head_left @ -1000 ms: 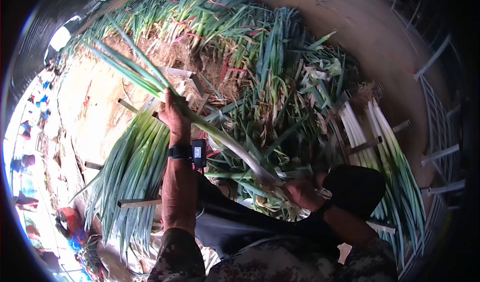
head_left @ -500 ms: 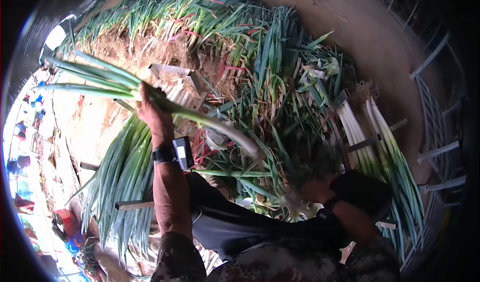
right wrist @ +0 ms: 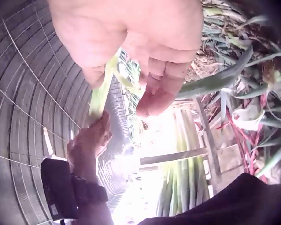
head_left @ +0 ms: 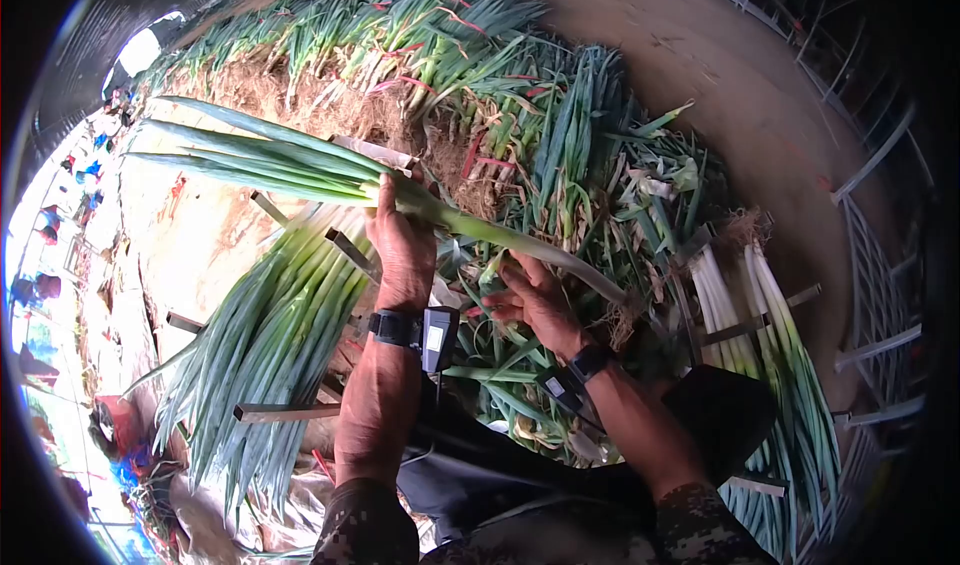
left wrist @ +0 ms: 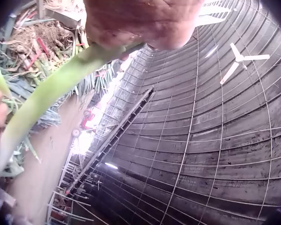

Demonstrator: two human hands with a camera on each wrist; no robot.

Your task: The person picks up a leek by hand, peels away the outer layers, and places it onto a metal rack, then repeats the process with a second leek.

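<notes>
My left hand [head_left: 402, 250] grips a long green onion [head_left: 490, 233] just below where its leaves [head_left: 250, 155] fan out to the left. The white stem slants down to the right and ends in roots [head_left: 618, 323]. My right hand [head_left: 540, 305] is at the middle of the stalk, fingers bent. In the right wrist view its thumb [right wrist: 96, 75] overlaps the stalk [right wrist: 99, 96], and a small pale flap of leaf [right wrist: 126, 82] shows between thumb and fingers. I cannot tell whether the fingers pinch it. The left wrist view shows the stalk [left wrist: 51, 89] running below the left fist.
Cleaned green onions [head_left: 270, 315] lie across a metal rack [head_left: 285, 413] at left; another bunch [head_left: 775, 315] rests on a rack at right. Leaf trimmings [head_left: 575, 205] heap between them. Rooted bundles with red ties [head_left: 420, 55] line the back. Dirt floor [head_left: 740, 95] shows beyond.
The right hand has left the root end and come up and left to the stalk's middle. The left hand has swung the leaves down to the left and moved the onion right.
</notes>
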